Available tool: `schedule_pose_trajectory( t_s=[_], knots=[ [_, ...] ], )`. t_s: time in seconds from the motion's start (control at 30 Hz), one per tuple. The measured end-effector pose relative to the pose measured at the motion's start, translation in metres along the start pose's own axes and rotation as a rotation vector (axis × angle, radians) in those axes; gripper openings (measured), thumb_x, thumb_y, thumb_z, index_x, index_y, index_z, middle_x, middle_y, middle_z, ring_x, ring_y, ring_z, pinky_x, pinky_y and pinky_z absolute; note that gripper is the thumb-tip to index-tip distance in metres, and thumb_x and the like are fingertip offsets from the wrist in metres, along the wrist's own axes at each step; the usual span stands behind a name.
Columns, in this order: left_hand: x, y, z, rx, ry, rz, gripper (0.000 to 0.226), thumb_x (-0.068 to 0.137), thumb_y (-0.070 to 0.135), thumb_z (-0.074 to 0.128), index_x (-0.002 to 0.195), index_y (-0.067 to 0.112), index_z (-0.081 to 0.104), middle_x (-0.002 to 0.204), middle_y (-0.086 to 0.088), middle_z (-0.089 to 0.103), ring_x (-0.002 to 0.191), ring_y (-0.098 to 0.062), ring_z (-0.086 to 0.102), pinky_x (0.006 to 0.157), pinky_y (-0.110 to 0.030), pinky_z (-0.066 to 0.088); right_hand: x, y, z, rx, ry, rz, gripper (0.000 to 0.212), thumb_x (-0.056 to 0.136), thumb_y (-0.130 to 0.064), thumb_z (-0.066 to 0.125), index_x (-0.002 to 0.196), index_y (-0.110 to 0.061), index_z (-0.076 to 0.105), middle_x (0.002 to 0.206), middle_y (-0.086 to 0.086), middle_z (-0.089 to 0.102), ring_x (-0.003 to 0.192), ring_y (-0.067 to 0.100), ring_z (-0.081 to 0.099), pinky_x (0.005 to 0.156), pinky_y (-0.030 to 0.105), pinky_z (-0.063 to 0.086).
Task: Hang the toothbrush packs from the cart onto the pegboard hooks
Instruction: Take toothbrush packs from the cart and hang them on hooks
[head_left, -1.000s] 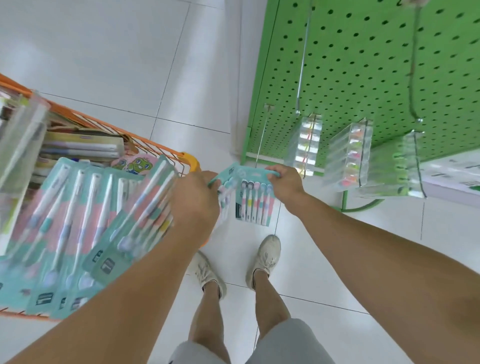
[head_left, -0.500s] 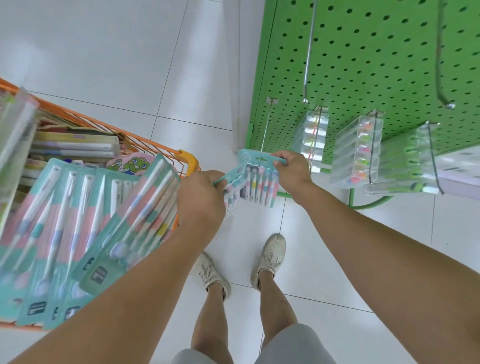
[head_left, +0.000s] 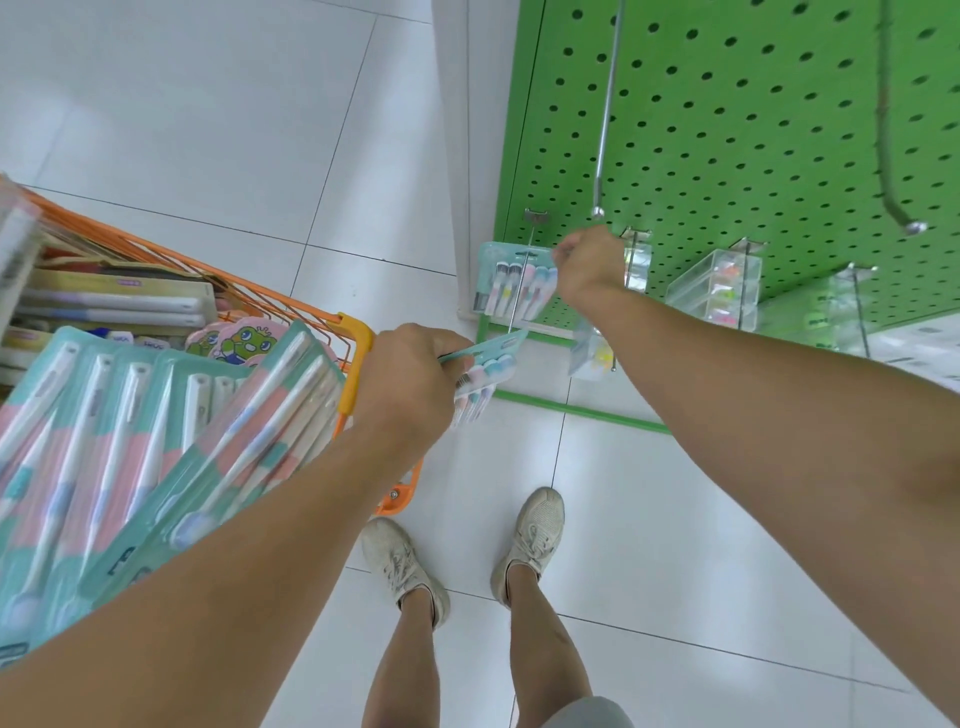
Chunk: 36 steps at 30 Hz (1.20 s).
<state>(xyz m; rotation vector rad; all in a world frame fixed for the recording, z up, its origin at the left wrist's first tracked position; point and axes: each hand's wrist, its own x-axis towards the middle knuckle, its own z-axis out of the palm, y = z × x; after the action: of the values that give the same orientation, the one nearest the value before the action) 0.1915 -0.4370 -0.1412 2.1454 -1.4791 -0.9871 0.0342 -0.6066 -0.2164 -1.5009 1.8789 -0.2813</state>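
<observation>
My right hand (head_left: 587, 265) pinches the top corner of a teal toothbrush pack (head_left: 511, 283) held against the lowest left hook (head_left: 522, 283) of the green pegboard (head_left: 727, 130); the hook's wire crosses the front of the pack. My left hand (head_left: 410, 374) grips a further pack or packs (head_left: 480, 374) by one end, just below the hook's tip. The orange cart (head_left: 358, 338) on the left holds several long teal-and-pink toothbrush packs (head_left: 156, 441).
Clear packs (head_left: 717, 288) hang on the lower hooks to the right. Two long bare hooks (head_left: 602, 130) stick out higher up. Boxes and cartoon-frog packs (head_left: 234, 338) lie in the cart. My two feet stand on white floor tiles (head_left: 208, 130) below the hands.
My right hand has carried its pack away from my left hand, up and right onto the lowest left hook. My left hand has stayed by the cart's corner with the rest.
</observation>
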Motion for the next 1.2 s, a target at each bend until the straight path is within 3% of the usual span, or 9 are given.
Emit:
schedule_pose_trajectory(
  t_s=[0.23,0.33,0.4,0.43,0.53,0.7,0.83,1.07,1.2],
  knots=[
    [0.007,0.007,0.004,-0.033,-0.030,-0.056,0.015,0.093,0.020,0.064,0.093,0.021,0.079,0.087,-0.006,0.075,0.081,-0.022,0.068,0.069,-0.037,0.057,-0.021,-0.001,-0.021,0.056,0.058,-0.137,0.035,0.094,0.002,0.056,0.127,-0.007,0.064,0.130,0.008,0.064,0.117,0.020,0.061,0.102,0.024,0.047],
    [0.014,0.006,0.012,-0.073,-0.065,-0.093,0.011,0.089,0.020,0.069,0.089,0.023,0.080,0.081,0.000,0.075,0.077,-0.016,0.068,0.060,-0.021,0.051,-0.060,0.006,-0.044,0.099,-0.334,-0.270,0.045,0.090,0.009,0.052,0.125,-0.016,0.066,0.121,-0.004,0.066,0.098,0.001,0.063,0.081,0.011,0.050],
    [0.018,0.007,0.017,-0.103,-0.061,-0.106,0.010,0.087,0.017,0.072,0.084,0.023,0.080,0.078,0.002,0.073,0.074,-0.015,0.067,0.057,-0.017,0.047,-0.083,0.012,-0.053,-0.040,-0.630,-0.363,0.033,0.091,0.002,0.060,0.116,-0.018,0.070,0.109,-0.009,0.070,0.094,-0.003,0.064,0.077,0.012,0.051],
    [0.020,0.008,0.020,-0.117,-0.054,-0.112,0.009,0.086,0.016,0.073,0.083,0.022,0.079,0.077,0.003,0.073,0.072,-0.014,0.066,0.058,-0.017,0.047,-0.089,0.016,-0.051,-0.118,-0.638,-0.418,0.024,0.092,-0.003,0.064,0.109,-0.017,0.073,0.099,-0.009,0.071,0.089,0.000,0.064,0.076,0.016,0.051],
    [0.021,0.009,0.027,-0.138,-0.020,-0.126,0.005,0.085,0.015,0.074,0.086,0.017,0.079,0.079,0.000,0.072,0.072,-0.017,0.063,0.059,-0.017,0.046,-0.093,0.029,-0.036,-0.180,-0.423,-0.501,0.013,0.096,-0.013,0.063,0.095,-0.009,0.075,0.072,-0.004,0.064,0.066,0.007,0.055,0.065,0.025,0.043],
    [0.020,0.001,0.033,0.051,-0.036,-0.231,0.045,0.091,0.016,0.069,0.134,0.012,0.056,0.128,-0.009,0.062,0.113,-0.024,0.059,0.082,-0.025,0.046,-0.085,0.044,-0.009,-0.328,-0.393,-0.501,0.019,0.096,-0.008,0.056,0.085,0.003,0.068,0.079,0.020,0.066,0.069,0.028,0.054,0.069,0.037,0.048],
    [0.019,-0.002,0.035,-0.006,-0.151,-0.298,0.064,0.091,0.022,0.069,0.147,0.016,0.038,0.143,-0.007,0.050,0.121,-0.025,0.054,0.080,-0.027,0.047,-0.074,0.054,-0.002,-0.316,-0.349,-0.455,0.021,0.096,-0.006,0.056,0.085,0.008,0.066,0.082,0.028,0.065,0.066,0.035,0.054,0.073,0.043,0.052],
    [0.016,-0.010,0.040,-0.064,-0.228,-0.333,0.060,0.092,0.019,0.068,0.145,0.017,0.041,0.143,-0.007,0.052,0.128,-0.026,0.051,0.099,-0.042,0.052,-0.060,0.051,0.002,-0.259,-0.302,-0.415,0.042,0.097,-0.006,0.056,0.057,-0.006,0.043,0.054,0.001,0.033,0.054,0.015,0.028,0.055,0.032,0.027],
    [0.014,-0.014,0.041,-0.102,-0.236,-0.320,0.054,0.093,0.019,0.066,0.142,0.017,0.044,0.140,-0.007,0.053,0.124,-0.025,0.053,0.095,-0.043,0.054,-0.044,0.043,0.007,-0.317,-0.253,-0.367,0.038,0.098,-0.006,0.053,0.060,-0.003,0.047,0.056,0.002,0.036,0.053,0.017,0.031,0.056,0.029,0.030]
  ],
)
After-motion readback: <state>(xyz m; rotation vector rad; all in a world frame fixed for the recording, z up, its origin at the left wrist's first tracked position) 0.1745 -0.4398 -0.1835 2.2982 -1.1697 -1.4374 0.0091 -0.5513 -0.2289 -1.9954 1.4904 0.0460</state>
